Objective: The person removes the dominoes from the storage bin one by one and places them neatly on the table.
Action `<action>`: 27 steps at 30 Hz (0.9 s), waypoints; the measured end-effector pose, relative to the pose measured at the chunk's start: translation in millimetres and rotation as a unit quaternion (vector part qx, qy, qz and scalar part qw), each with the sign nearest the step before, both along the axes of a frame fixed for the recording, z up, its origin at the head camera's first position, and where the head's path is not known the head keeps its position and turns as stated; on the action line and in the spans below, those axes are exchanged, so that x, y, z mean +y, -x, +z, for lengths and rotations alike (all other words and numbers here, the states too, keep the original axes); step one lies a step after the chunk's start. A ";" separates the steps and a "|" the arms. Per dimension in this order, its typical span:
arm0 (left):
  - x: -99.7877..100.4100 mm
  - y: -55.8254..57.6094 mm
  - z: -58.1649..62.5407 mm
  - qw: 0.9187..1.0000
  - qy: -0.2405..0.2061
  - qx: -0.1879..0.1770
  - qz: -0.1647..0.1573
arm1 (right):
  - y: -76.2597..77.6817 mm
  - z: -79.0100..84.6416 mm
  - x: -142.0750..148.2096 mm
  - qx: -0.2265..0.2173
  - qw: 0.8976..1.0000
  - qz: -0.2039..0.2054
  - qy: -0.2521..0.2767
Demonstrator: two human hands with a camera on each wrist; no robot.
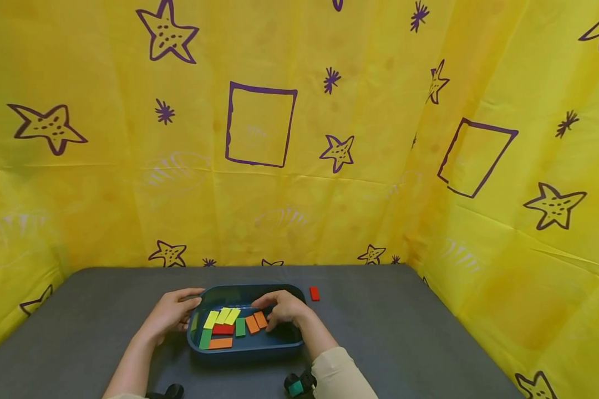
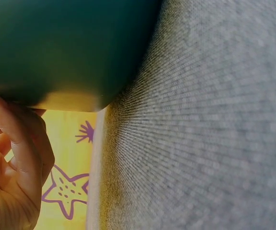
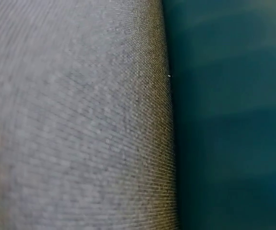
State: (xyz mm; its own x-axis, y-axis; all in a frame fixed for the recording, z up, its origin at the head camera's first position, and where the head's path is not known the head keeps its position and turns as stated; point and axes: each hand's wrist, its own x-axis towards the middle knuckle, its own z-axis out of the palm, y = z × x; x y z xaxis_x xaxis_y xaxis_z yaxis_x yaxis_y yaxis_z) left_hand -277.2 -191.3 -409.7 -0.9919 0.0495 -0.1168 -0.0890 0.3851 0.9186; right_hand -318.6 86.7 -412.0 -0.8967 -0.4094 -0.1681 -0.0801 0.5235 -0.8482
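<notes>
In the head view, a dark blue oblong tub (image 1: 249, 353) stands on the table. Several flat tiles lie inside: yellow tiles (image 1: 223, 316), green tiles (image 1: 240, 327), a red tile (image 1: 223, 330) and orange tiles (image 1: 252, 324). My left hand (image 1: 167, 316) holds the tub's left end, fingertips at the rim; the left wrist view shows its curled fingers (image 2: 20, 139) against the tub wall (image 2: 66, 52). My right hand (image 1: 284, 309) reaches over the right end into the tub, thumb and forefinger apart beside the orange tiles. Only the tub wall (image 3: 234, 115) and table show in the right wrist view.
Another red tile (image 1: 314, 293) lies on the grey table (image 1: 404, 327), just beyond the tub's right end. Yellow patterned cloth (image 1: 279, 210) walls the table at the back and sides. Black straps with devices (image 1: 299, 383) sit at the wrists.
</notes>
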 end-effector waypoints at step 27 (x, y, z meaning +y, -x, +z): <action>0.2 0.1 -0.8 1.000 0.001 -0.002 0.004 | -1.9 -4.7 -5.4 0.092 0.992 0.001 -0.088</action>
